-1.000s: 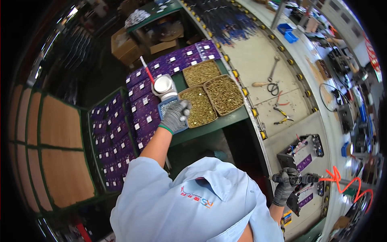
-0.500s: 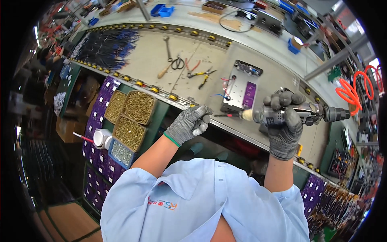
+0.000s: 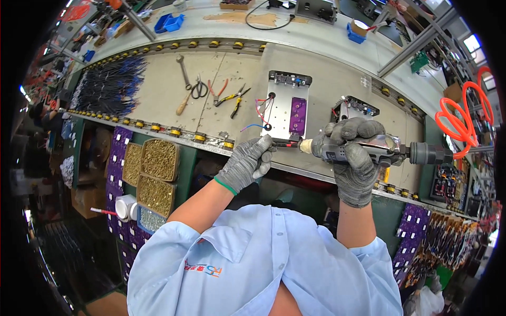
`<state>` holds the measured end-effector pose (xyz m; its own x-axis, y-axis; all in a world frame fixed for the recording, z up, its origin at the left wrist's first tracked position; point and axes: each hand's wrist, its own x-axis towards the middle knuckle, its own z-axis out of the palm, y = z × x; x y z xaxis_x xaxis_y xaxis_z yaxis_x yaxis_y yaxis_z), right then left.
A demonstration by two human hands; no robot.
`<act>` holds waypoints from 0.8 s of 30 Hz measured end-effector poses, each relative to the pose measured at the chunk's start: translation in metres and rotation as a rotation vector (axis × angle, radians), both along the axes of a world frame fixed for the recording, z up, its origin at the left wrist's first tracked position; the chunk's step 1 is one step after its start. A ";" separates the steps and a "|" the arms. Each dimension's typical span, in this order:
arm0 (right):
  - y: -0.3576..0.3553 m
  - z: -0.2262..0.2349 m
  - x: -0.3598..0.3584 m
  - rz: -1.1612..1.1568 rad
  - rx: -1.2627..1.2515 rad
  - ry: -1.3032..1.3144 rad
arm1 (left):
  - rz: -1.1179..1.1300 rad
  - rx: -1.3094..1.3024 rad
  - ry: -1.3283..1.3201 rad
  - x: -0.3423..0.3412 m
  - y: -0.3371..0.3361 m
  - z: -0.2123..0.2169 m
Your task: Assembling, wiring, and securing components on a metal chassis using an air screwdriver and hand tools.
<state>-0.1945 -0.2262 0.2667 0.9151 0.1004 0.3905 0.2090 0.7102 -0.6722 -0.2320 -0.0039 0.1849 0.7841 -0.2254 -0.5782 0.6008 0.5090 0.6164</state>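
Grey gloves cover both hands. My right hand (image 3: 354, 164) is wrapped around a pneumatic screwdriver (image 3: 387, 149), held sideways with its bit pointing left. Thumb and fingertips of my left hand (image 3: 246, 162) are pinched together at the tip of that bit; whatever sits between them is too small to make out. Just beyond the bit, a metal chassis (image 3: 278, 108) lies on the bench, with a purple panel, a black end piece and loose red and blue wires. Partly hidden behind my right hand is a second chassis (image 3: 360, 105).
Pliers (image 3: 217, 94), scissors (image 3: 199, 88) and a wrench (image 3: 184, 71) lie left on the bench. Bins of brass-coloured screws (image 3: 158, 158) and silver screws (image 3: 150, 218) stand at lower left. A bundle of dark wires (image 3: 113, 84) lies farther left. An orange coiled hose (image 3: 458, 118) hangs at right.
The screwdriver has moved left relative to my left hand, so its bit now reaches the pinched fingertips. The view has shifted, and the second chassis shows more behind my right hand.
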 end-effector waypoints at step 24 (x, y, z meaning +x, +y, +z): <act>0.093 -0.065 0.108 -0.286 -0.587 0.270 | -0.616 1.026 -0.850 0.091 0.064 -0.096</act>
